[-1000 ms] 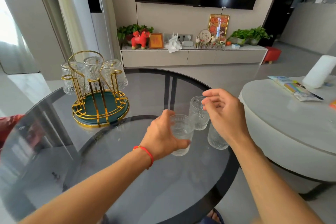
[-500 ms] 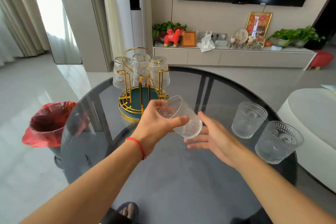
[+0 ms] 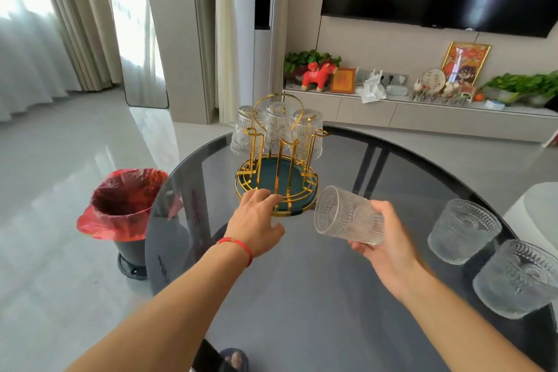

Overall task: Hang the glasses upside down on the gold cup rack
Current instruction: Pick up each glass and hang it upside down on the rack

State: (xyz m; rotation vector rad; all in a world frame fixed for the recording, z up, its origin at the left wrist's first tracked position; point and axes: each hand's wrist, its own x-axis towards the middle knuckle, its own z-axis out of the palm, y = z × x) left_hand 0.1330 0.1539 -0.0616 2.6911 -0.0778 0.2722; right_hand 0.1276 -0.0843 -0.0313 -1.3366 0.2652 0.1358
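We hold a ribbed clear glass [image 3: 347, 214] in our right hand [image 3: 389, 238], fingers clamped round its base end. It lies on its side in the air, long axis roughly level, open mouth pointing left toward the gold cup rack [image 3: 277, 160] and just to the right of the rack's base. Our left hand [image 3: 256, 220] carries nothing — its fingers are spread loosely and reach to the rack's near rim, seemingly touching the gold wire there.

The rack is bent gold wire on a round dark-green tray, with a looped handle on top. Three glasses [image 3: 277, 127] hang upside down on its far pegs, mouths down; the near pegs stand bare. It sits on a round smoked-glass table [image 3: 302, 296].

Well to the right of the rack, two more glasses [image 3: 462, 235] stand upright on the table — pressed glass with fine vertical ribs and an arched pattern near the rim.
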